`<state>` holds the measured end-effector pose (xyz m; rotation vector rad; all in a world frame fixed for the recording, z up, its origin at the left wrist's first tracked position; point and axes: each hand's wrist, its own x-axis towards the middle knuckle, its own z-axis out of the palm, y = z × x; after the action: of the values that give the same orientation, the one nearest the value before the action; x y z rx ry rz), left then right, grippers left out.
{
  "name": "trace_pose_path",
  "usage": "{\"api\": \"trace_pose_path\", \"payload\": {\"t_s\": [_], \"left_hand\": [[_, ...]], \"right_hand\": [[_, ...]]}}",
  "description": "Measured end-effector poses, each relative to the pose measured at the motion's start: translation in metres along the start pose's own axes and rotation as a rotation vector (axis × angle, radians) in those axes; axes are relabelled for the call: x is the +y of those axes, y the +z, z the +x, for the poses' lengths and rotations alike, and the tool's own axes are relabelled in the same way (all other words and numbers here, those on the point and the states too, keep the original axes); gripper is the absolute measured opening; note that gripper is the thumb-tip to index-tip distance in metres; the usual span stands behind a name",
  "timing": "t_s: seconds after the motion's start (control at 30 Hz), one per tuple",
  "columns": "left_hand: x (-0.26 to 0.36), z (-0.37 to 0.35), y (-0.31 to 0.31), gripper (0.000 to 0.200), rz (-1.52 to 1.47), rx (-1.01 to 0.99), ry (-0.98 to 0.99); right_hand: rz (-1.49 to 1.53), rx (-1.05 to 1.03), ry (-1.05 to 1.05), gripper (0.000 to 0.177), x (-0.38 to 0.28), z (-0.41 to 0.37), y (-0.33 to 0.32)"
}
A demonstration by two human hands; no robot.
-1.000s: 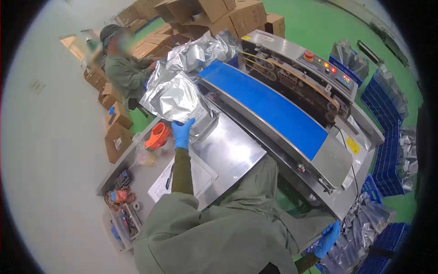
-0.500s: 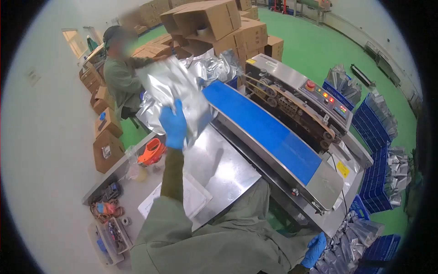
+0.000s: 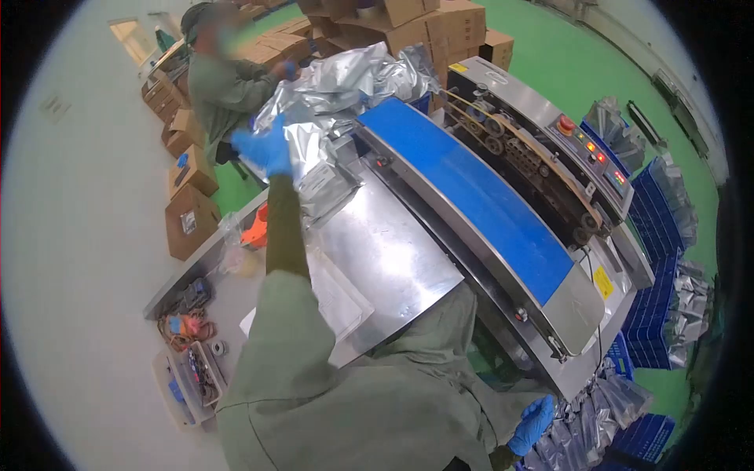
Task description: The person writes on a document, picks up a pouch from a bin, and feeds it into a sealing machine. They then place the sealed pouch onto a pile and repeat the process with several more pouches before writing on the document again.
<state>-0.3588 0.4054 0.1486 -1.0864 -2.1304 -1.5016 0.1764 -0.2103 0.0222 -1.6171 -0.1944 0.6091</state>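
Note:
My left hand (image 3: 267, 147), in a blue glove, is stretched out at the far left end of the steel table with its fingers spread. Beside it lies a heap of silver foil bags (image 3: 349, 78); one foil bag (image 3: 326, 184) rests on the table's far edge just right of my wrist. Low on the right, my right hand (image 3: 532, 425), also blue-gloved, hangs with loosely bent fingers and nothing visible in it. Close by it, several filled foil bags (image 3: 585, 420) stand packed together. The blue conveyor belt (image 3: 471, 200) of a sealing machine runs between my hands.
The sealing machine's control panel (image 3: 593, 149) has lit displays and a red button. Blue crates (image 3: 656, 204) with foil bags line the right side. An orange tape dispenser (image 3: 255, 228) and papers (image 3: 338, 294) lie leftward. A co-worker (image 3: 224, 86) stands behind the heap, near cardboard boxes (image 3: 448, 35).
My left hand has let go of the raised foil bag and moved left, its fingers now spread. Foil bags lie where it was. My right hand stays low; the view has shifted slightly.

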Motion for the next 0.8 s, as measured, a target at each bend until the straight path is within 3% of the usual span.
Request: {"api": "trace_pose_path", "payload": {"t_s": [0.03,0.1,0.17,0.2,0.27,0.3,0.37,0.4,0.43,0.47,0.53,0.6,0.63,0.7,0.73,0.8], "left_hand": [[-0.039,-0.016,-0.001,0.101,0.07,-0.041,-0.093],[-0.093,-0.032,0.033,0.096,0.229,0.008,-0.175],[-0.119,-0.027,0.018,0.086,-0.042,-0.389,-0.407],[-0.132,-0.02,0.013,0.086,-0.042,-0.372,-0.41],[-0.143,-0.006,0.009,0.071,-0.602,-0.667,-0.759],[-0.133,-0.008,0.002,0.071,-0.62,-0.662,-0.751],[-0.102,-0.024,-0.014,0.052,-0.651,-0.722,-0.56],[-0.099,-0.039,0.005,0.037,-0.957,-0.413,-0.166],[-0.097,-0.029,0.004,0.03,-0.331,-0.571,0.124],[-0.098,-0.04,0.005,0.032,-0.245,-0.559,0.217],[-0.032,-0.071,-0.034,0.033,-0.161,-0.541,0.289],[0.011,-0.095,-0.059,0.028,-0.566,-0.374,0.29],[0.035,-0.097,-0.071,0.026,-0.621,-0.337,0.207],[0.087,-0.077,-0.096,0.023,-0.76,-0.174,0.114],[0.105,-0.057,-0.103,0.021,-0.913,-0.149,0.205],[0.138,-0.017,-0.116,0.019,-0.873,-0.204,0.16]], "right_hand": [[0.0,0.012,-0.004,0.031,0.001,0.001,-0.004],[0.008,0.016,0.046,0.031,-0.001,0.007,-0.008],[0.001,-0.023,0.016,0.031,-0.007,0.021,-0.007],[-0.001,-0.048,-0.014,0.031,-0.011,0.026,-0.004],[0.015,-0.041,-0.035,0.03,-0.027,0.028,0.011],[0.024,-0.02,-0.049,0.03,-0.034,0.028,0.018],[0.063,-0.021,-0.047,0.03,-0.036,0.026,0.026],[0.095,-0.078,-0.046,0.029,-0.033,0.027,0.029],[0.121,-0.139,-0.044,0.029,-0.031,0.026,0.031],[0.08,-0.105,-0.007,0.029,-0.03,0.024,0.034],[0.099,-0.098,-0.004,0.03,-0.031,0.02,0.044],[0.11,-0.158,-0.039,0.028,-0.026,0.023,0.037],[0.093,-0.157,-0.043,0.028,-0.032,0.022,0.037],[0.132,-0.153,-0.055,0.029,-0.042,0.015,0.043],[0.095,-0.196,-0.069,0.029,-0.038,0.021,0.035],[0.078,-0.179,-0.067,0.029,-0.037,0.018,0.036]]}}
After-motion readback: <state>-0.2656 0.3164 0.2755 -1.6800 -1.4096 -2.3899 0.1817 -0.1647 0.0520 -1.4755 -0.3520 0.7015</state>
